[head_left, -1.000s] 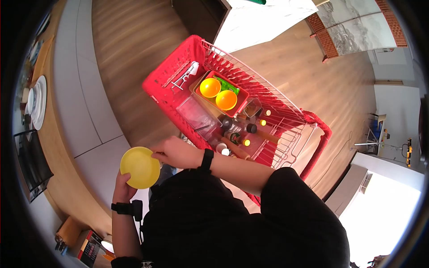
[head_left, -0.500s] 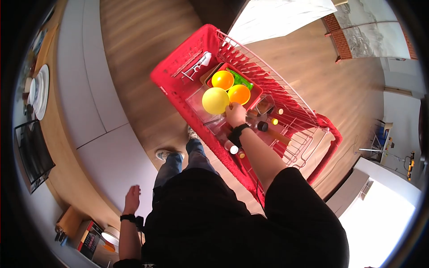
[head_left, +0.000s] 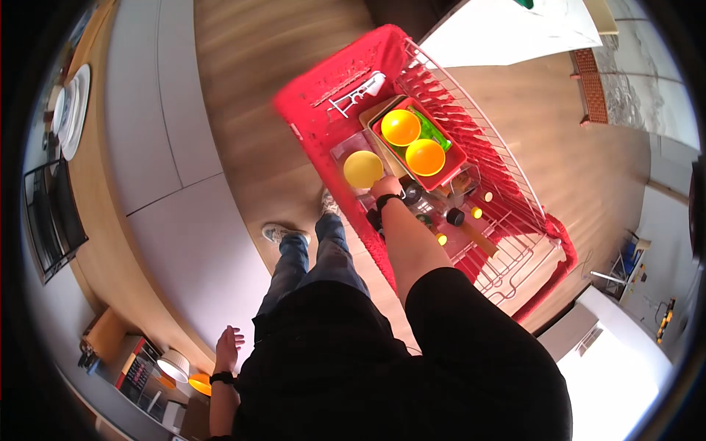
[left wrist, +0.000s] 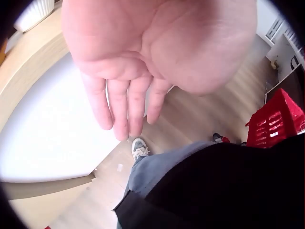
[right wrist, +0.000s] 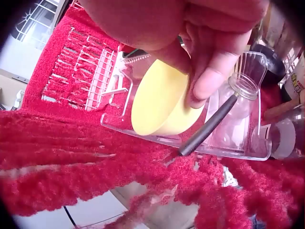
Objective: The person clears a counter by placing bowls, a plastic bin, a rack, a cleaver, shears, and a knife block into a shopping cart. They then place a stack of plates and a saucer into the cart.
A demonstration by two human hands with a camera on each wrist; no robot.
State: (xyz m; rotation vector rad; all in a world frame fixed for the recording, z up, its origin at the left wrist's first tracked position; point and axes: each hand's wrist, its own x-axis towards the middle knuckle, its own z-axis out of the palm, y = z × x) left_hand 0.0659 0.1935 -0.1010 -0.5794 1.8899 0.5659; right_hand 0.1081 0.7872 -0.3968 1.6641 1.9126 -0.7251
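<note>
In the right wrist view, my right hand (right wrist: 214, 38) pinches the rim of a yellow bowl (right wrist: 159, 102), thumb and fingers on opposite sides of its wall. The bowl is tilted over a clear plastic tray (right wrist: 238, 150) inside a red-lined shopping cart (head_left: 309, 103). A dark-handled utensil (right wrist: 209, 126) lies across that tray, beside a clear glass vessel (right wrist: 244, 86). Beyond the bowl in the head view, two orange bowls (head_left: 401, 128) sit in a red bin (head_left: 457, 163) with a green packet (head_left: 434, 132). My left hand (head_left: 229, 348) hangs empty by my side, fingers straight.
Several bottles (head_left: 454, 216) and a wooden rod (head_left: 482, 243) lie toward the cart's handle end. Left of me runs a counter (head_left: 121, 242) with white plates (head_left: 76, 110) and a black rack (head_left: 55, 220). A white-topped table (head_left: 515, 33) stands behind the cart.
The right hand has carried the yellow bowl from in front of my body into the cart, lowering it toward the clear tray. The left hand has let go of the bowl and dropped to my side.
</note>
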